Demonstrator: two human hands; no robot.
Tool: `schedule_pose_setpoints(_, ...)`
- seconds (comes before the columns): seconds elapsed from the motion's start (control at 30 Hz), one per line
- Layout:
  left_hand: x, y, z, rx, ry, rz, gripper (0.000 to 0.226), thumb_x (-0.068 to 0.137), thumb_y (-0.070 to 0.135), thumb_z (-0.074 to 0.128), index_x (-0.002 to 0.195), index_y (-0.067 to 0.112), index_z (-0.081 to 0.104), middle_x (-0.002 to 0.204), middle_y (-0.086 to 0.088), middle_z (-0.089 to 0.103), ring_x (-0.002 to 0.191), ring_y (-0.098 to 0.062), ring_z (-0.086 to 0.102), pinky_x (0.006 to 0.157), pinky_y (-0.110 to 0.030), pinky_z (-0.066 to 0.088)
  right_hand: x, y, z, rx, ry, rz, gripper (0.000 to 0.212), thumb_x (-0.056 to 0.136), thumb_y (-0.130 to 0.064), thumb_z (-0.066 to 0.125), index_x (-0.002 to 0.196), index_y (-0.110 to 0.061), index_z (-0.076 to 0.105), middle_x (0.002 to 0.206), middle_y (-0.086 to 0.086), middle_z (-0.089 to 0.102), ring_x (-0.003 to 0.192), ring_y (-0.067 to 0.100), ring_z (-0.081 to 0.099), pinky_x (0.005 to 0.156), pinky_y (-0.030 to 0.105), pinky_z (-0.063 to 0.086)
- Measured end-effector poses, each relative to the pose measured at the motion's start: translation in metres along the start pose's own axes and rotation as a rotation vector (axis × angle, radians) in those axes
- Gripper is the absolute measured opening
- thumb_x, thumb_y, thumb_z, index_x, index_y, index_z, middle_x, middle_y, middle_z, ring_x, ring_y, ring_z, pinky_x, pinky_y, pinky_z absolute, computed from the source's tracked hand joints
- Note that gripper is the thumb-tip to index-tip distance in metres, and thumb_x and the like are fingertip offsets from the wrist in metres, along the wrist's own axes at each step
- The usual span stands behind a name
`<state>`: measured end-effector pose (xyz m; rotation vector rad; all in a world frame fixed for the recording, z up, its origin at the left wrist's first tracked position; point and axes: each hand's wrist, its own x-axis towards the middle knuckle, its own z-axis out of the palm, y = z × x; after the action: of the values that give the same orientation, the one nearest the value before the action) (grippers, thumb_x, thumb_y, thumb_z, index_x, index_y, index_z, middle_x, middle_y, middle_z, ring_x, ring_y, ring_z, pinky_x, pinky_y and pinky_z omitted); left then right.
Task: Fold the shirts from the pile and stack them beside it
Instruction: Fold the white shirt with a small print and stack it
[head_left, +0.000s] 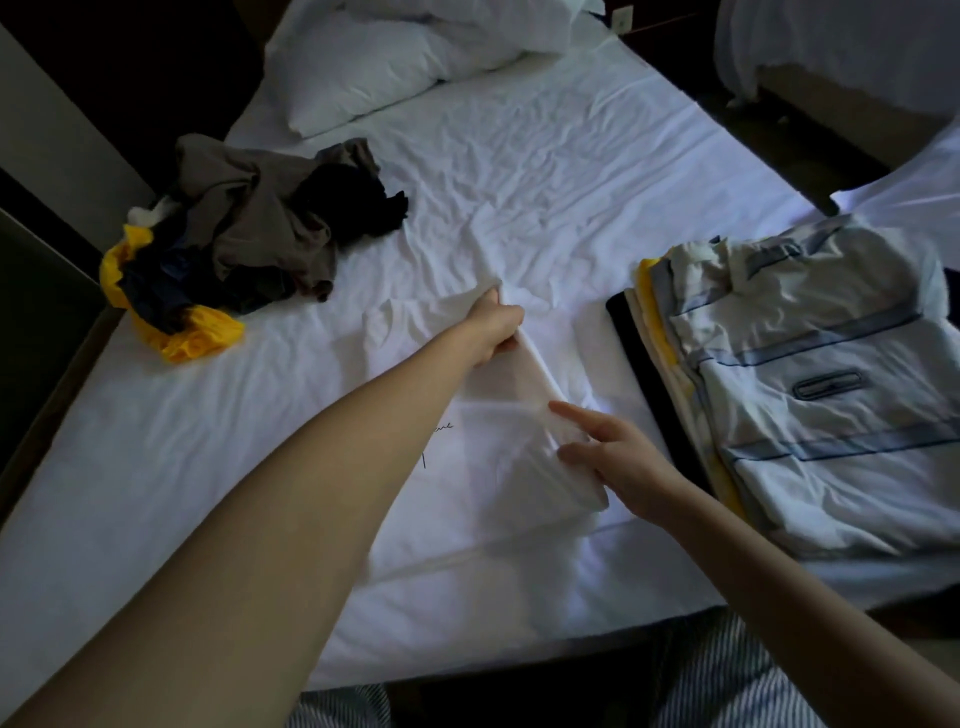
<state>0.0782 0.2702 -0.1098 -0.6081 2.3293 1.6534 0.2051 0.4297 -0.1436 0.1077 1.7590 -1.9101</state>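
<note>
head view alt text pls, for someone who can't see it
A person's left hand grips one edge of a white shirt spread on a white bed, while the right hand meets the same edge nearer the body. An unfolded pile of dark and yellow clothes lies to the left, and a stack of folded shirts sits to the right.
</note>
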Motion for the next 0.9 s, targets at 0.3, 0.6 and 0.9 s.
schedule_pose_setpoints(0.3,-0.011,-0.009,0.024,-0.319,-0.221,-0.033,0.042,0.094,-0.002,0.049,0.134,0.009,0.040,0.083,-0.005,0.057,0.067,-0.013,0.055,0.060,-0.021,0.049,-0.016,0.011,-0.016,-0.130,0.230,-0.054,0.060,0.081,0.015,0.043,0.130,-0.018,0.056,0.104,0.030,0.064,0.032,0.004,0.037,0.034,0.014,0.030)
schedule_pose_setpoints(0.6,-0.015,-0.043,-0.020,-0.358,0.074,0.052,0.020,0.093,-0.001,0.046,0.104,0.011,0.058,0.079,-0.002,0.059,0.064,-0.009,0.054,0.060,-0.019,0.046,0.017,-0.008,-0.002,-0.314,0.299,-0.066,0.044,0.087,-0.022,0.064,0.127,-0.009,0.052,0.097,0.004,0.057,0.080,0.017,0.058,0.071,0.030,0.048)
schedule_pose_setpoints(0.9,-0.046,-0.073,-0.020,-0.245,-0.037,0.141,0.039,0.092,-0.008,0.043,0.129,0.003,0.054,0.108,-0.004,0.056,0.088,0.001,0.054,0.070,-0.008,0.047,0.010,0.009,-0.011,-0.308,0.418,-0.173,0.026,0.086,-0.001,0.054,0.111,-0.007,0.061,0.092,0.007,0.063,0.073,0.018,0.058,0.048,0.011,0.043)
